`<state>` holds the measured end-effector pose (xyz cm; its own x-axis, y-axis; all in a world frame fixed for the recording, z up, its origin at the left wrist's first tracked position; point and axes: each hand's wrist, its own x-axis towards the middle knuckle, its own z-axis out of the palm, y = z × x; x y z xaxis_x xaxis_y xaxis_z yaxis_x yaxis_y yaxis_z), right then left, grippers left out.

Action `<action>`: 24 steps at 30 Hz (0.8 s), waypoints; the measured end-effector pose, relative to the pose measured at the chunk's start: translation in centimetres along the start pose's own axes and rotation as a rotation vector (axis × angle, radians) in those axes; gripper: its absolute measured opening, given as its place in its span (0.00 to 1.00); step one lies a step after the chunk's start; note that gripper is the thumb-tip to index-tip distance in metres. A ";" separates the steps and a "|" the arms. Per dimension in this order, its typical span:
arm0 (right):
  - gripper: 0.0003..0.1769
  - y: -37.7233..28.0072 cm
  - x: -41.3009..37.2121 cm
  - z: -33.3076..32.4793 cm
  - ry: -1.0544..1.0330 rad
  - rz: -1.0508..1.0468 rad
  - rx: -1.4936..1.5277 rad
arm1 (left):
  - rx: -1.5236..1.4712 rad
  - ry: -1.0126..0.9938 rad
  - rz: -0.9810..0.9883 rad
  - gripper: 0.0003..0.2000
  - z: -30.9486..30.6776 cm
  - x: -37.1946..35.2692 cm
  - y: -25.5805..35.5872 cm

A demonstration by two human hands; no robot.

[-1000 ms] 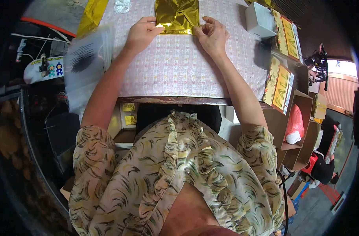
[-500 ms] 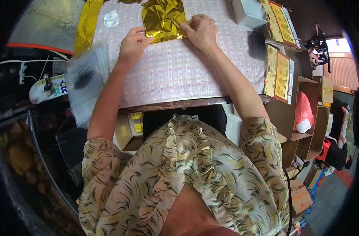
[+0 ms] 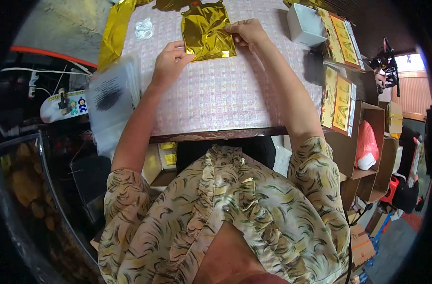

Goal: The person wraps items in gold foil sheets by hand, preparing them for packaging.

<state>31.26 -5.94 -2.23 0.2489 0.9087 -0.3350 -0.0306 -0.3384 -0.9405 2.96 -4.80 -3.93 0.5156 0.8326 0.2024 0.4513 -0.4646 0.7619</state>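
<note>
A shiny gold foil piece (image 3: 209, 34), flat, creased and folded to a rectangle, lies on the far part of the table; it looks like a deflated foil balloon. My left hand (image 3: 171, 60) pinches its lower left corner between thumb and fingers. At its right edge my right hand (image 3: 249, 33) is closed, thumb and fingertips gripping the foil. Just beyond its top edge lies another gold foil piece (image 3: 171, 4), partly cut off by the frame. A small white crumpled bundle (image 3: 144, 29) sits to the left of my left hand.
Long gold foil (image 3: 115, 35) hangs over the table's left edge near printed plastic sleeves (image 3: 109, 94). On the right stand a white box (image 3: 305, 28) and cards marked FALL (image 3: 341, 99). Cardboard boxes (image 3: 367, 111) and a red bag (image 3: 366, 142) are beyond; the patterned tablecloth (image 3: 216, 104) covers the table.
The view has shifted, so the table sits slightly lower and further right. My right hand has moved from resting over the foil's right edge to a closer grip there. My left hand keeps its corner.
</note>
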 end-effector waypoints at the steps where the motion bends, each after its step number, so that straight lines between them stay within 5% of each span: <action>1: 0.10 0.0 -0.1 0.1 0.000 0.001 -0.002 | 0.009 0.011 0.021 0.12 0.1 -0.1 -0.1; 3: 0.09 0.0 -0.5 0.3 -0.001 0.032 0.168 | 0.015 0.021 0.041 0.12 0.2 -0.1 -0.2; 13: 0.09 1.0 -0.5 1.0 0.039 -0.078 0.056 | 0.046 -0.014 -0.007 0.12 0.1 0.0 -0.8; 16: 0.13 1.6 0.5 0.7 0.058 -0.175 -0.065 | 0.055 -0.013 0.019 0.12 0.2 0.1 -1.1; 18: 0.19 1.3 1.7 0.7 0.351 -0.395 -0.466 | 0.062 -0.011 0.043 0.12 0.1 0.1 -0.9; 24: 0.22 -0.3 4.4 0.2 0.357 -0.434 -0.808 | 0.070 -0.032 0.012 0.12 0.0 0.4 -1.0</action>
<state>32.16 -1.82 -3.43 0.3639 0.9115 0.1919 0.7704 -0.1787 -0.6120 2.70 -4.03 -4.61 0.5441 0.8171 0.1904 0.4938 -0.4954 0.7147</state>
